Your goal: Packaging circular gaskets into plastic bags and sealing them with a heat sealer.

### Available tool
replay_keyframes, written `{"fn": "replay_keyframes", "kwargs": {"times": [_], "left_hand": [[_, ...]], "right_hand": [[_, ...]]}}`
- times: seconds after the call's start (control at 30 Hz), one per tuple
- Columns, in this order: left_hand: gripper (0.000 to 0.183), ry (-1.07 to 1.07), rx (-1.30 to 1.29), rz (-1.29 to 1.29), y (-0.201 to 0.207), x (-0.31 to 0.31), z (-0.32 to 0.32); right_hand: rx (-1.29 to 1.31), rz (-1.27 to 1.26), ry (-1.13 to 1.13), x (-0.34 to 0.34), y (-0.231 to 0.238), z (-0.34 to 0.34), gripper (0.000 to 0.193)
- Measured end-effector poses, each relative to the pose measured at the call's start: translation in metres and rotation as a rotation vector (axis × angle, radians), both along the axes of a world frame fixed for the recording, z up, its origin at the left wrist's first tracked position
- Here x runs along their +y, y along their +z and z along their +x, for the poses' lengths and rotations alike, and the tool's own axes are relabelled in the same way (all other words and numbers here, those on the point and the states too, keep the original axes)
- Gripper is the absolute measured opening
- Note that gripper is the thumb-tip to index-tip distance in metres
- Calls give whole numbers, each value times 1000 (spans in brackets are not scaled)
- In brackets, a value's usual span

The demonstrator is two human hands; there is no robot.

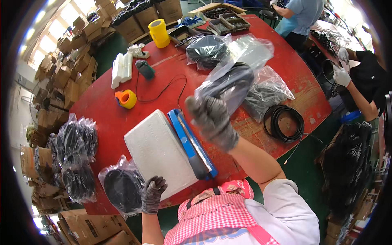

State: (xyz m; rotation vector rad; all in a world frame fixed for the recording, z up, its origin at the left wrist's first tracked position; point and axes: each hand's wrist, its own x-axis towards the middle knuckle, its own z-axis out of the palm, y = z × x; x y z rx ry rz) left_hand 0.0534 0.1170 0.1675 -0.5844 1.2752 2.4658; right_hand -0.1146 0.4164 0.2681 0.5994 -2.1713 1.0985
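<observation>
The right hand (214,120) is hanging by the middle bag (233,86), over the table (110,130); the left hand (152,196) is lying beside the near bag (121,190) (whether either is gripping, I cannot tell). Either bag, looking slick, could be slipping from a loose hold.

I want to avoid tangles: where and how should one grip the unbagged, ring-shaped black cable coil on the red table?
Probably by the near-left band of the ring-shaped black cable coil, coming from the wearer's side with the grey-gloved right hand, thumb in the open middle. It lies flat, and its loose ends trail from the right side past the red table's edge.
</observation>
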Motion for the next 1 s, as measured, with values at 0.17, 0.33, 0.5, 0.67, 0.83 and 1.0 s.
{"fn": "replay_keyframes", "kwargs": {"times": [0.17,0.33,0.5,0.67,0.83,1.0], "left_hand": [[53,-98,-257,570,11,18,14],[63,-109,-61,249,-13,-34,44],[69,-178,-95,83,-44,-87,59],[58,-386,-320,60,-76,-82,5],[20,-594,-151,-265,-143,-76,-84],[37,-399,-187,-260,-132,-59,-140]], "right_hand": [[-101,-417,984,-31,84,75,11],[-1361,-548,1252,-38,29,142,25],[-1744,-413,547,-47,-68,197,40],[-1843,-563,261,-23,-129,232,44],[-1811,-551,118,-4,-152,213,40],[-1486,-463,87,2,-190,179,34]]}}
